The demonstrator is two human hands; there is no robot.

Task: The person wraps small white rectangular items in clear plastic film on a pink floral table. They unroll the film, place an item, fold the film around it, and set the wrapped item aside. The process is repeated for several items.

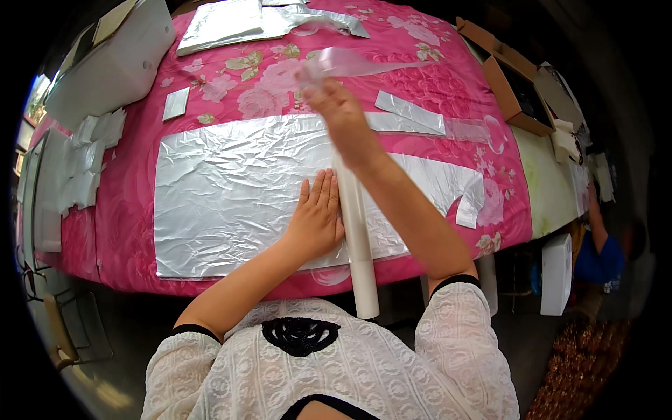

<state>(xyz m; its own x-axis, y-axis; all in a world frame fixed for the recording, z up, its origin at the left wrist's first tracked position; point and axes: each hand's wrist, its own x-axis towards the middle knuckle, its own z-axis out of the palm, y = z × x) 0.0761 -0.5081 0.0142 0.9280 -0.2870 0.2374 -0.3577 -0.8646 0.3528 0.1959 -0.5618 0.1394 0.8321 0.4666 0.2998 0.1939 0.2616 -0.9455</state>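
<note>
A large crinkled sheet of silver foil (231,189) lies flat on a pink flowered cloth (259,84) over the table. My left hand (316,217) rests palm down on the foil, fingers together, beside a long white roll (358,245) that runs from the foil's middle out over the table's near edge. My right hand (343,112) is raised above the foil and pinches the end of a clear plastic film strip (357,64), which trails off blurred to the right.
Cut foil pieces lie around: a strip (409,110) to the right, a small square (176,103), larger sheets (231,21) at the far edge. White paper pieces (87,161) sit left, an open cardboard box (507,84) right. Another person (602,252) is at the right.
</note>
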